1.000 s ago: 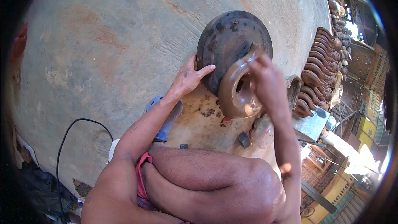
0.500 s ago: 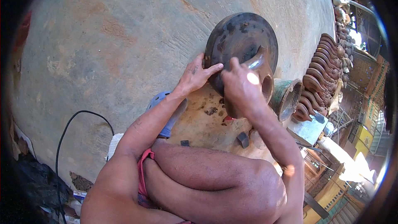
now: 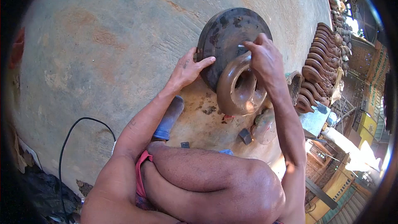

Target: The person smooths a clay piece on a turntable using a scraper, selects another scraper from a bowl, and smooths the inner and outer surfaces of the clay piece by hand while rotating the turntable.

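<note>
A wet, glossy brown clay piece [image 3: 228, 95], ring-shaped with rounded walls and hollow openings, stands at the near side of a dark round turntable [image 3: 219, 29]. At the turntable's left edge is my left hand [image 3: 187, 69], its thumb on top and its fingers round the side. My right hand [image 3: 267, 60] is over the far right part of the clay, fingers curled in. A small pale bit shows by its fingertips; what they hold is hidden.
Several similar curved clay pieces [image 3: 317, 60] stand in a row at right. A greenish pot [image 3: 294, 85] is partly behind my right arm. A dark block [image 3: 245, 136] and a blue shoe [image 3: 168, 120] are near my legs. A black cable [image 3: 62, 153] curves at left.
The clay piece has turned, so its ring opening now faces me. My right hand has moved up and right across it. My left hand stays at the turntable's edge.
</note>
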A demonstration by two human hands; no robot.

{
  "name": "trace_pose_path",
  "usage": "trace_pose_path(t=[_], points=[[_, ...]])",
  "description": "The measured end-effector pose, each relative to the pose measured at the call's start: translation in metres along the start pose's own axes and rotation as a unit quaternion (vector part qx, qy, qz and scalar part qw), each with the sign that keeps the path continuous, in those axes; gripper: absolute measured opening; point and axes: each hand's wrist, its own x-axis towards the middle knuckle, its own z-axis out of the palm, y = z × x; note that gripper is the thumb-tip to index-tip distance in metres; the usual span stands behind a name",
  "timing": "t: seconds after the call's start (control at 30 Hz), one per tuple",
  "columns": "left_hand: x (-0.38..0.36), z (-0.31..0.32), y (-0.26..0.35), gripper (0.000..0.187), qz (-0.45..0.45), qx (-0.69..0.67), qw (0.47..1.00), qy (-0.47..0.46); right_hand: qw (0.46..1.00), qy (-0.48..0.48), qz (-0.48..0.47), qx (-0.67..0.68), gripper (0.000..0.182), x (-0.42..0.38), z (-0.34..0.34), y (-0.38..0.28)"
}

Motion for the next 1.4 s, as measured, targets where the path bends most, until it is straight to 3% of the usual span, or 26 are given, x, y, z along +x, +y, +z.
trace_pose_path(t=[0.1, 0.17, 0.23, 0.3, 0.37, 0.5, 0.57, 0.63, 0.67, 0.73, 0.77, 0.83, 0.87, 0.93, 0.97, 1.0, 1.03, 1.07, 1.13, 1.17, 1.23, 1.27, 1.33, 1.37, 1.4], points=[[-0.002, 0.0, 0.007, 0.073, 0.011, -0.026, 1.0, 0.011, 0.996, -0.049, -0.073, 0.006, 0.019, -0.016, 0.0, -0.019], [0.007, 0.0, -0.008, 0.073, 0.032, -0.013, 0.999, 0.008, 0.994, -0.013, -0.106, 0.009, 0.014, -0.035, 0.002, -0.047], [0.01, -0.001, -0.006, 0.072, 0.06, 0.005, 0.998, -0.001, 0.989, -0.062, -0.134, -0.012, 0.014, -0.06, -0.002, -0.072], [-0.005, 0.002, 0.008, 0.071, -0.006, -0.03, 1.0, -0.002, 0.977, -0.116, -0.176, -0.018, 0.015, -0.092, -0.011, -0.088], [-0.007, 0.006, 0.001, 0.069, -0.012, -0.007, 1.0, -0.025, 0.969, -0.177, -0.172, 0.016, 0.016, -0.128, -0.017, -0.092], [-0.019, 0.023, -0.016, 0.068, -0.032, -0.085, 0.995, -0.028, 0.957, -0.263, -0.099, 0.077, 0.016, -0.156, -0.03, -0.069], [-0.026, 0.038, -0.028, 0.068, -0.039, -0.162, 0.986, -0.004, 0.97, -0.06, 0.07, 0.226, 0.024, -0.157, -0.032, -0.043], [-0.038, 0.05, -0.028, 0.068, -0.059, -0.174, 0.983, -0.02, 0.95, 0.111, 0.166, 0.242, 0.03, -0.155, -0.033, -0.013], [-0.042, 0.056, -0.03, 0.066, -0.09, -0.174, 0.98, -0.033, 0.947, 0.118, 0.174, 0.243, 0.03, -0.156, -0.029, -0.004], [-0.043, 0.059, -0.038, 0.063, -0.117, -0.166, 0.978, -0.048, 0.834, 0.273, 0.384, 0.287, 0.03, -0.161, -0.013, 0.007], [-0.04, 0.059, -0.045, 0.061, -0.166, -0.138, 0.971, -0.104, 0.829, 0.279, 0.39, 0.29, 0.03, -0.167, 0.008, 0.009], [-0.036, 0.059, -0.047, 0.058, -0.216, -0.099, 0.958, -0.16, 0.656, 0.382, 0.504, 0.412, 0.024, -0.172, 0.045, 0.004], [-0.036, 0.06, -0.045, 0.058, -0.261, -0.113, 0.943, -0.171, 0.608, 0.352, 0.559, 0.44, 0.023, -0.174, 0.048, -0.005], [-0.037, 0.061, -0.034, 0.059, -0.307, -0.116, 0.926, -0.188, 0.587, 0.369, 0.576, 0.433, 0.024, -0.179, 0.069, -0.015], [-0.039, 0.058, -0.022, 0.061, -0.262, -0.107, 0.954, -0.099, 0.575, 0.383, 0.584, 0.426, 0.024, -0.183, 0.084, -0.016], [-0.038, 0.055, -0.013, 0.064, -0.213, -0.098, 0.972, -0.009, 0.623, 0.384, 0.579, 0.36, 0.025, -0.188, 0.098, -0.016], [-0.034, 0.048, -0.011, 0.067, -0.102, -0.044, 0.993, 0.05, 0.619, 0.386, 0.583, 0.358, 0.025, -0.185, 0.088, -0.014], [-0.027, 0.041, -0.008, 0.069, 0.012, 0.009, 0.994, 0.11, 0.659, 0.362, 0.575, 0.321, 0.026, -0.178, 0.076, -0.01], [-0.01, 0.03, 0.01, 0.076, 0.19, 0.117, 0.953, 0.204, 0.718, 0.365, 0.526, 0.272, 0.023, -0.159, 0.07, 0.005], [-0.001, 0.026, 0.023, 0.076, 0.19, 0.118, 0.953, 0.203, 0.717, 0.365, 0.527, 0.273, 0.023, -0.148, 0.068, 0.016], [0.017, 0.024, 0.055, 0.084, 0.386, 0.285, 0.867, 0.134, 0.777, 0.355, 0.456, 0.249, 0.021, -0.122, 0.055, 0.038], [0.028, 0.028, 0.061, 0.084, 0.386, 0.284, 0.867, 0.138, 0.779, 0.356, 0.452, 0.25, 0.021, -0.109, 0.054, 0.048], [0.045, 0.04, 0.068, 0.089, 0.391, 0.471, 0.786, 0.083, 0.85, 0.362, 0.301, 0.238, 0.021, -0.083, 0.051, 0.067], [0.048, 0.045, 0.07, 0.089, 0.39, 0.47, 0.787, 0.087, 0.851, 0.362, 0.296, 0.239, 0.021, -0.071, 0.052, 0.074], [0.051, 0.049, 0.071, 0.087, 0.377, 0.506, 0.77, 0.099, 0.887, 0.341, 0.217, 0.225, 0.023, -0.061, 0.054, 0.081]])
